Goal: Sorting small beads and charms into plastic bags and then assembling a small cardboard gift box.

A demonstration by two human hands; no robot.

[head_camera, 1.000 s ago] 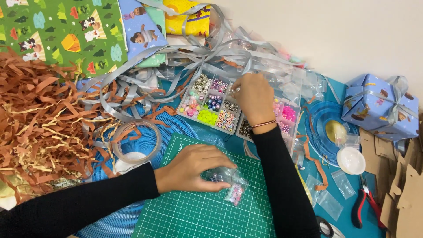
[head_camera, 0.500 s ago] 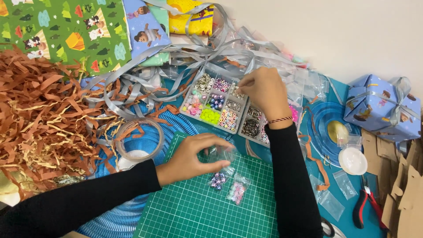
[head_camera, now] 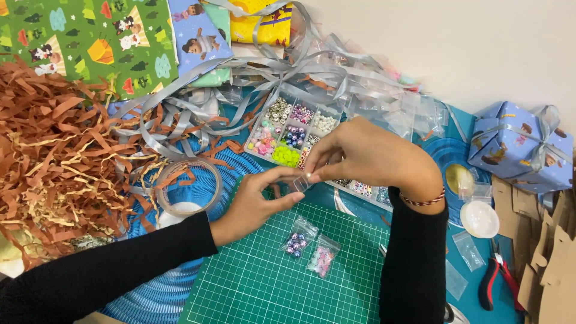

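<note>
Two hands meet above the green gridded cutting mat (head_camera: 270, 282): left hand (head_camera: 255, 204) and right hand (head_camera: 360, 157) both pinch a small clear plastic bag (head_camera: 301, 183), fingertips closed on it, just in front of the clear compartmented bead box (head_camera: 291, 133). Two small clear bead-filled bags (head_camera: 309, 252) lie on the mat below. Blue gift-wrapped box with silver ribbon (head_camera: 519, 150) sits far right; green patterned wrapping paper (head_camera: 90, 42) top left

Blue table (head_camera: 462, 129), green cutting mat (head_camera: 270, 282), bead box (head_camera: 288, 129), pliers (head_camera: 498, 279)
</note>
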